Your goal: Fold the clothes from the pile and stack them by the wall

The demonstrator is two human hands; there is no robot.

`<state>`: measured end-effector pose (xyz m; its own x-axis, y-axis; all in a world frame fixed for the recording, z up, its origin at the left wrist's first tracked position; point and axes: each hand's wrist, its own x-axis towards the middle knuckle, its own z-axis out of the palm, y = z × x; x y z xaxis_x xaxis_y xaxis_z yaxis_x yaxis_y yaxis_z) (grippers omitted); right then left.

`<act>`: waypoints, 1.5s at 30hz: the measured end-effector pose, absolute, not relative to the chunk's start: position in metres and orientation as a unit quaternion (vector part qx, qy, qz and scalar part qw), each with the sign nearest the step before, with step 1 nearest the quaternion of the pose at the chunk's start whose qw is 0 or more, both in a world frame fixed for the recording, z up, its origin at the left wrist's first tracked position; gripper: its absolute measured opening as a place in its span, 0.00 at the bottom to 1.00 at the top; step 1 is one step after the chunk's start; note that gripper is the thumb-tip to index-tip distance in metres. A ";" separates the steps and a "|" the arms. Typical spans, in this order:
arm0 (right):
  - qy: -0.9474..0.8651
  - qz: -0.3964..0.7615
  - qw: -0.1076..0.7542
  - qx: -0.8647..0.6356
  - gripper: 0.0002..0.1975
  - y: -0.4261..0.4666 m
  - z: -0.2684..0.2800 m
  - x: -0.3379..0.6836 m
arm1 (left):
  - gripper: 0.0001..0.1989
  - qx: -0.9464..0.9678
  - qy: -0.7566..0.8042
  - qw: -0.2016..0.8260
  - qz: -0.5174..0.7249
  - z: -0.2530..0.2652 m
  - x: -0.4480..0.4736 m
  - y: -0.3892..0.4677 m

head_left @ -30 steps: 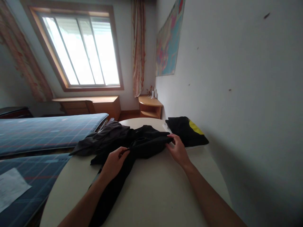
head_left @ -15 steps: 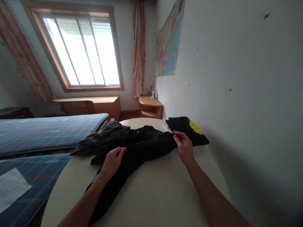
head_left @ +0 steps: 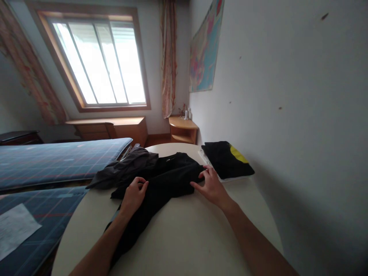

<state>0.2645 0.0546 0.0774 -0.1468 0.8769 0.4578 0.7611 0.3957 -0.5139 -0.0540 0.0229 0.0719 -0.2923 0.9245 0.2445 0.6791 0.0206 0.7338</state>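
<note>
Observing black shirt slanting away from round table's near-left edge toward right hand, nearest shirt's right end, thumb and forefinger parted. Over shirt's middle with left hand, fingertips narrowed; cannot tell whether pinching.

The right hand has shifted toward 8 o'clock, thumb and fingers parting. The shirt has drawn in at 3 o'clock.
</note>
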 end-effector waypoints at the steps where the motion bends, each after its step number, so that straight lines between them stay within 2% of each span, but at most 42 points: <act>1: -0.764 0.080 0.337 -0.544 0.23 0.052 0.079 0.263 | 0.11 0.578 0.699 0.147 0.395 0.072 -0.054 0.022; 3: -0.789 0.090 0.299 -0.529 0.23 0.048 0.081 0.259 | 0.11 0.585 0.699 0.139 0.388 0.073 -0.052 0.021; 6: -0.805 0.109 0.300 -0.501 0.14 0.047 0.085 0.254 | 0.11 0.588 0.699 0.138 0.382 0.074 -0.052 0.021; 8: -0.783 0.129 0.347 -0.500 0.12 0.050 0.090 0.253 | 0.13 0.586 0.702 0.137 0.380 0.075 -0.054 0.021; 14: -0.620 0.209 0.533 -0.537 0.19 0.056 0.105 0.264 | 0.14 0.617 0.663 0.163 0.392 0.082 -0.043 0.015; 19: -0.562 0.210 0.565 -0.566 0.19 0.062 0.100 0.273 | 0.12 0.702 0.589 0.034 0.398 0.095 -0.012 -0.008; 22: -0.557 0.209 0.570 -0.567 0.20 0.070 0.092 0.282 | 0.11 0.789 0.521 0.055 0.320 0.105 0.007 -0.028; 24: -0.565 0.210 0.567 -0.562 0.18 0.077 0.085 0.289 | 0.16 0.839 0.479 0.109 0.233 0.108 0.017 -0.039; 26: -0.580 0.217 0.561 -0.549 0.18 0.083 0.078 0.294 | 0.26 0.860 0.459 0.141 0.170 0.106 0.024 -0.046; 28: -0.599 0.216 0.555 -0.536 0.19 0.087 0.072 0.295 | 0.29 0.865 0.459 0.151 0.135 0.100 0.026 -0.047; 31: -0.643 0.157 0.524 -0.535 0.22 0.086 0.070 0.291 | 0.15 0.865 0.469 0.136 0.118 0.090 0.024 -0.041; 33: -0.681 0.078 0.501 -0.528 0.19 0.077 0.076 0.286 | 0.08 0.862 0.477 0.123 0.118 0.086 0.020 -0.035; 35: -0.723 0.035 0.472 -0.503 0.12 0.064 0.088 0.279 | 0.07 0.850 0.496 0.117 0.132 0.085 0.016 -0.029; 38: -0.807 0.111 0.398 -0.422 0.08 0.041 0.108 0.264 | 0.08 0.811 0.547 0.117 0.173 0.085 0.010 -0.022; 40: -0.861 0.174 0.328 -0.348 0.12 0.029 0.114 0.253 | 0.10 0.782 0.579 0.119 0.200 0.085 0.008 -0.018; 42: -0.892 0.192 0.274 -0.304 0.16 0.022 0.114 0.244 | 0.10 0.763 0.594 0.121 0.224 0.085 0.006 -0.017; 45: -0.894 0.187 0.249 -0.323 0.09 0.021 0.107 0.237 | 0.10 0.761 0.594 0.118 0.231 0.087 0.006 -0.018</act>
